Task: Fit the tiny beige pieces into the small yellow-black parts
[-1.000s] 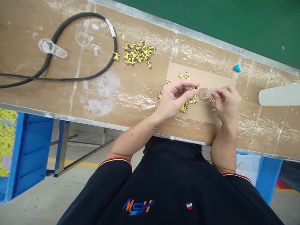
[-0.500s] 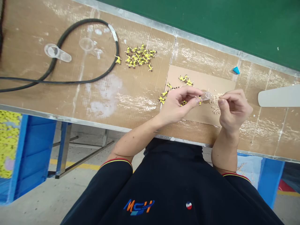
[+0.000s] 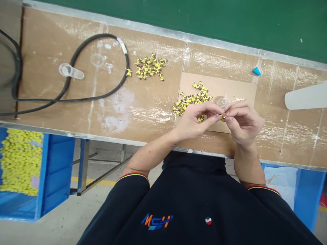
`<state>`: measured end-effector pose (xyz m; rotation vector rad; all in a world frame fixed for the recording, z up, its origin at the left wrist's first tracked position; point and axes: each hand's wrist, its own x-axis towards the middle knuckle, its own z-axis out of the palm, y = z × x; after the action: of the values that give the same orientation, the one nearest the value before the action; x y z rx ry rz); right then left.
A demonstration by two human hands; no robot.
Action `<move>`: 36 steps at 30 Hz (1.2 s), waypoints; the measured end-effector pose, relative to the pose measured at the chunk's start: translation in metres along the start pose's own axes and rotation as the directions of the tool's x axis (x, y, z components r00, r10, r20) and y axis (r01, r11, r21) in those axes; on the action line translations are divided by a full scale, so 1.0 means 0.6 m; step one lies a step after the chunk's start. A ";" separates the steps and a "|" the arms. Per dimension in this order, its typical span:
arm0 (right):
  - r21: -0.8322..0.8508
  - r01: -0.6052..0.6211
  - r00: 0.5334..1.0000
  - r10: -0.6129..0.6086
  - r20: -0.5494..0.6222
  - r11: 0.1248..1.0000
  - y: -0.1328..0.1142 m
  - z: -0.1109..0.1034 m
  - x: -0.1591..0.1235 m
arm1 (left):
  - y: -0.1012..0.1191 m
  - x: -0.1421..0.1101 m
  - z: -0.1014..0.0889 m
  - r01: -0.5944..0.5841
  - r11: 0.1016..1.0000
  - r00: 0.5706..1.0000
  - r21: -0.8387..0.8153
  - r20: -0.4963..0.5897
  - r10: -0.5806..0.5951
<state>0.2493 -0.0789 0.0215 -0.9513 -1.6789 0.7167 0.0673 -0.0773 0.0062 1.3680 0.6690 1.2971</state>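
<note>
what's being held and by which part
The left hand and right hand pinch a small yellow part between their fingertips; the exact grip spot is too small to tell.

Bright, even overhead light fills the view, leaving only soft shade beneath the left hand and right hand. Pale glare streaks across the taped surface, mostly near its front and at the right. The black cable blurs at the far left, and wide-angle distortion slightly bows the steel edge toward the corners.
</note>
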 end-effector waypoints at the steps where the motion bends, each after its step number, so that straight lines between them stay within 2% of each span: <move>1: 0.010 0.002 1.000 -0.002 0.006 1.000 0.000 0.000 0.000 | 0.000 0.000 0.000 0.002 1.000 1.000 0.009 0.004 -0.002; 8: -0.031 0.015 1.000 -0.015 -0.001 0.999 0.000 -0.006 0.000 | -0.004 -0.001 -0.001 -0.041 0.999 0.999 0.033 0.005 0.041; 12: -0.274 -0.018 0.994 -0.012 -0.107 0.962 0.009 -0.037 0.009 | -0.010 0.005 -0.014 -0.035 0.997 0.996 0.065 -0.075 0.040; 15: -0.487 -0.073 0.995 0.030 -0.096 0.870 0.025 -0.059 0.015 | -0.016 0.013 -0.030 -0.053 0.993 0.985 0.109 -0.158 0.070; 17: -0.556 -0.097 0.995 0.077 -0.060 0.825 0.038 -0.065 0.017 | -0.019 0.016 -0.037 -0.063 0.989 0.978 0.134 -0.191 0.088; 22: -0.578 -0.112 0.986 0.164 0.038 0.808 0.054 -0.057 0.018 | -0.022 0.017 -0.040 -0.074 0.985 0.977 0.155 -0.189 0.103; 26: -0.583 -0.139 0.977 0.208 0.054 0.800 0.051 -0.050 0.018 | -0.022 0.015 -0.036 -0.065 0.986 0.980 0.153 -0.179 0.092; 36: -0.635 -0.094 0.983 0.172 0.062 0.767 0.050 -0.047 0.019 | -0.023 0.015 -0.033 -0.073 0.977 0.980 0.201 -0.165 0.108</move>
<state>0.2821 -0.0532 0.0104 -1.5366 -2.0204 0.2835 0.0546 -0.0595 -0.0071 1.4665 0.8818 1.4684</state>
